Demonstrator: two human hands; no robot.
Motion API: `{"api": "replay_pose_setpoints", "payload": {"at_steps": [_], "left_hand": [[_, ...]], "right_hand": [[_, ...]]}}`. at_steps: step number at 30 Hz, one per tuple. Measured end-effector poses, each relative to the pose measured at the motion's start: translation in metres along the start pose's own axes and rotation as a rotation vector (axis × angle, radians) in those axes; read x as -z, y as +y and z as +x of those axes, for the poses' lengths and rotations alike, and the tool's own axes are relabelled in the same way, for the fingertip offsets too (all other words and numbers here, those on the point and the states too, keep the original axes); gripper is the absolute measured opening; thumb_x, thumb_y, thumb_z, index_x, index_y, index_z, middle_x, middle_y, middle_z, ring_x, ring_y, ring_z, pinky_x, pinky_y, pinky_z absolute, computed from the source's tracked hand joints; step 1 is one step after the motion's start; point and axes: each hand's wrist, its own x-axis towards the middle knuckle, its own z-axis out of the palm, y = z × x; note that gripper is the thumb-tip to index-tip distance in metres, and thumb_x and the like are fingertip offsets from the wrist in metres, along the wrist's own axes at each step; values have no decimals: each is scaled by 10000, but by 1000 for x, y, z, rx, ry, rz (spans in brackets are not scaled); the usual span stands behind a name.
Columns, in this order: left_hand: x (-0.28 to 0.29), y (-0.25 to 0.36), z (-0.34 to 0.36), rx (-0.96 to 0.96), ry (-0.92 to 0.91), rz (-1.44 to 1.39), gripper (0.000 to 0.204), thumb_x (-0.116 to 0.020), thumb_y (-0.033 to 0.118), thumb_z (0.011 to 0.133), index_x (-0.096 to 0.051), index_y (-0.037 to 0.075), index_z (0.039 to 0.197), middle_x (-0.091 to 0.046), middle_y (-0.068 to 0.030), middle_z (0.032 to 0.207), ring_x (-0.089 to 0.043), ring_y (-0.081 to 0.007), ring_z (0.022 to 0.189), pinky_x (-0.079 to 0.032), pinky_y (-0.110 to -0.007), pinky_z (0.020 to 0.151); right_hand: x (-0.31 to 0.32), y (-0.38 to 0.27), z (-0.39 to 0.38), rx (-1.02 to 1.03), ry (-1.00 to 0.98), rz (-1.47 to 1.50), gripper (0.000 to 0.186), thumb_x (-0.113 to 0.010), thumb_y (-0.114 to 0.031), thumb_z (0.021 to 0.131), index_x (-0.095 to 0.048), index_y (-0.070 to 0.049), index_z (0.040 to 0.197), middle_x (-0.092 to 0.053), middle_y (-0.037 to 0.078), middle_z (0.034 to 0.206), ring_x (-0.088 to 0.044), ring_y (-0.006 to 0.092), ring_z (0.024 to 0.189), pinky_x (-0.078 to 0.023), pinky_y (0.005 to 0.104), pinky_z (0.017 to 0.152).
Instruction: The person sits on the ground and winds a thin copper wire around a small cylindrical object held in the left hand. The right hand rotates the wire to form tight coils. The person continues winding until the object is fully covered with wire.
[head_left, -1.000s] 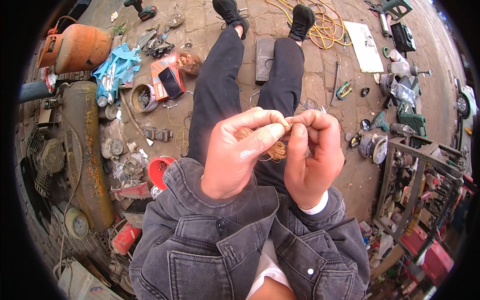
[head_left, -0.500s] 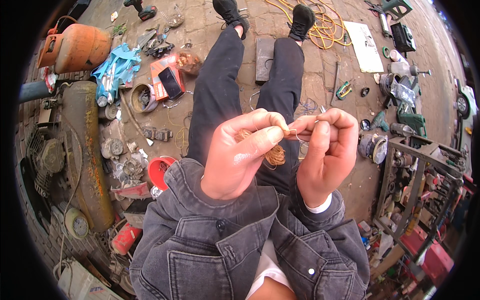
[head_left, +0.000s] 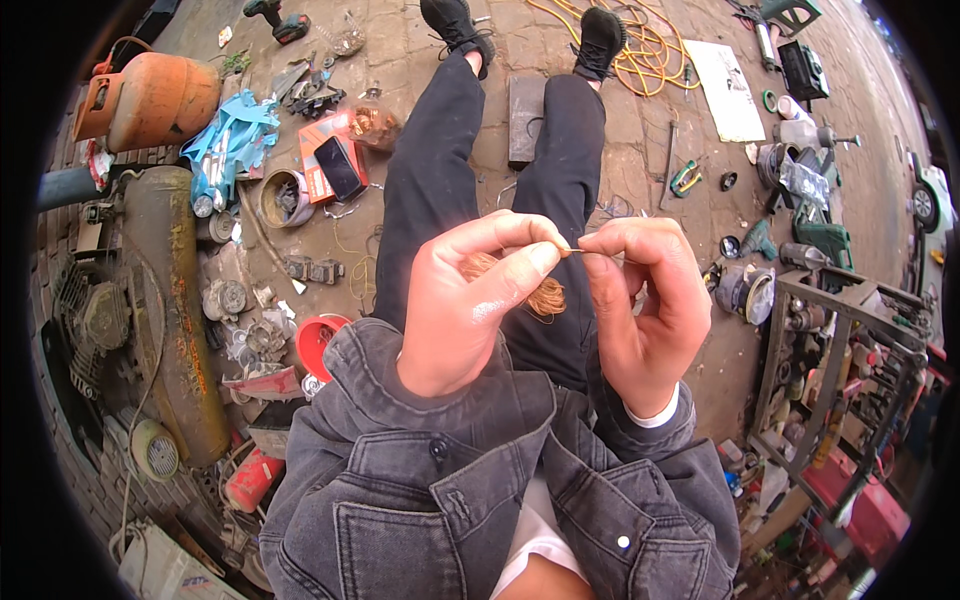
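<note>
- Left hand (head_left: 470,305): fingers curled, thumb and forefinger pinched together at the tip; it grasps a tangle of copper wire (head_left: 540,297), which lies inside the curl of the fingers above the person's lap.
- Right hand (head_left: 645,300): fingers bent inward, thumb and forefinger closed on a single thin strand (head_left: 575,251) that runs straight across the small gap to the left fingertips.
- The two hands stand close together, fingertips near each other, joined only by the strand.
- Wire tangle: mostly hidden behind the left palm and fingers; only an orange tuft shows between the hands, so its full extent cannot be told.
- Strand: very fine, hard to make out against the dark trousers (head_left: 560,150).
- Grey denim sleeves (head_left: 420,420) cover both wrists.
- On the paved ground to the left: an orange gas cylinder (head_left: 150,100), a red bowl (head_left: 318,340) and blue gloves (head_left: 232,140); a yellow cable (head_left: 650,55) lies beyond the shoes.
</note>
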Motion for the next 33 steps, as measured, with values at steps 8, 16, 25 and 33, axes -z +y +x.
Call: {"api": "replay_pose_setpoints", "payload": {"at_steps": [8,16,25,33], "left_hand": [[-2,-1,-1,7,-37,94,142,-710,45,926,-725,-25,1049,-656,3,914,-598,-53,841,-462,-212,738],[-3,2,-1,-154,36,466,146,-759,42,876,-751,-33,1001,-628,1,834,-578,-45,750,-427,-211,638],[-4,6,-3,-90,1,462,118,-723,4,874,-753,-33,982,-639,-5,844,-562,-40,718,-408,-206,614],[-9,6,-4,-210,152,584,140,-709,-38,845,-757,-20,975,-633,4,798,-534,-28,652,-383,-196,558]], "right_hand": [[1,6,7,174,42,-213,257,-745,54,752,-673,-62,969,-667,62,912,-581,248,818,-425,354,724],[17,-1,13,238,-99,-337,171,-725,46,788,-675,-44,924,-647,82,897,-564,243,855,-436,342,765],[24,1,17,134,-169,-155,248,-776,4,721,-724,-88,946,-645,54,887,-582,248,867,-448,349,764],[12,-3,6,322,153,-511,291,-835,-25,717,-715,-66,978,-692,70,939,-588,260,886,-452,368,831]]}}
